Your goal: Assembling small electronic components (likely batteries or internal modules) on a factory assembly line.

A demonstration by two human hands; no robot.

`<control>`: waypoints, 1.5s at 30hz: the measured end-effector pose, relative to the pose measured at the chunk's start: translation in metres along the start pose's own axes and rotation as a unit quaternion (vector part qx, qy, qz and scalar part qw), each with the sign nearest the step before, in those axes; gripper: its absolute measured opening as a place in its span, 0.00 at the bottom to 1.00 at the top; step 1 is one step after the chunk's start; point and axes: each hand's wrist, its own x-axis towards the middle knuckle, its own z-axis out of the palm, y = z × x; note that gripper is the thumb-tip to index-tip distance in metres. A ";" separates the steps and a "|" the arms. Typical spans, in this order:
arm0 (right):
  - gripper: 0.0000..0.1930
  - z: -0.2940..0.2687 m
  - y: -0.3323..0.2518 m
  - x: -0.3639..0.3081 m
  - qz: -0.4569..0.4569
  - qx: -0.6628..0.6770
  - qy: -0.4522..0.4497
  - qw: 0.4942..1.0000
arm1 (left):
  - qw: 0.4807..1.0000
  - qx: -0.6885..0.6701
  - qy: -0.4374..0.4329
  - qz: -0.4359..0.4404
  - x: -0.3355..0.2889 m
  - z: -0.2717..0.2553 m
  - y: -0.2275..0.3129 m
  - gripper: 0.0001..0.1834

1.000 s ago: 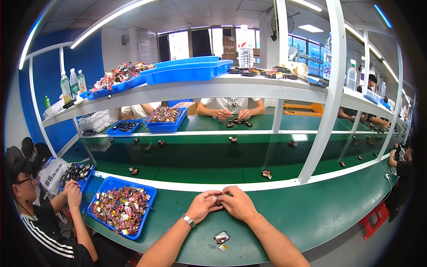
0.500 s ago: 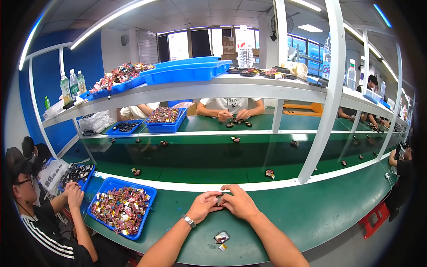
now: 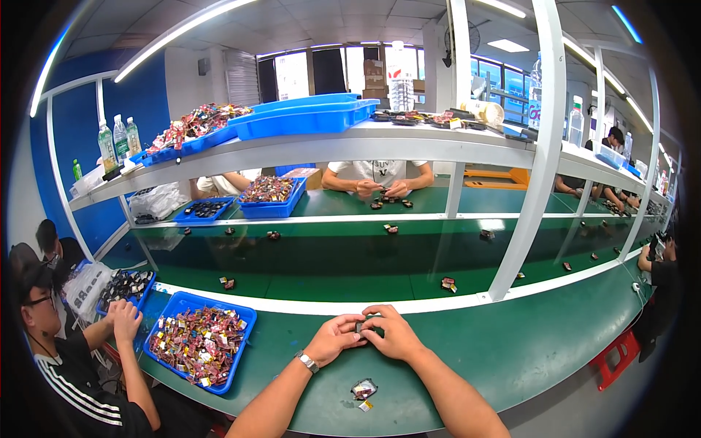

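Tube-lit ceiling (image 3: 314, 25), green tabletop (image 3: 504, 350), left hand (image 3: 331, 341), right hand (image 3: 391, 336), dark part (image 3: 358, 328) between.

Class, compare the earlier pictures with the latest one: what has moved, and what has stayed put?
The small red-and-black pieces on the long green belt have slid right. Nothing was visibly taken up or let go: the left hand and right hand keep their grip on a small dark piece. The rectangular blue plastic tray of parts and the clear-and-black piece on the green bench stayed put.
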 end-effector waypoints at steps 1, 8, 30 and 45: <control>0.05 0.000 0.000 0.000 0.006 0.010 -0.006 1.000 | 1.000 0.002 0.009 -0.005 0.000 0.001 0.000 0.21; 0.05 -0.003 -0.001 -0.003 -0.005 0.044 -0.036 0.998 | 0.999 0.006 0.035 -0.021 0.002 0.000 -0.001 0.18; 0.07 0.022 -0.005 -0.006 0.050 0.059 0.074 0.994 | 0.998 -0.045 0.033 -0.002 0.002 -0.006 -0.004 0.14; 0.10 0.028 -0.009 -0.007 0.042 0.081 0.076 0.993 | 0.997 -0.045 0.049 0.034 -0.001 -0.007 -0.007 0.13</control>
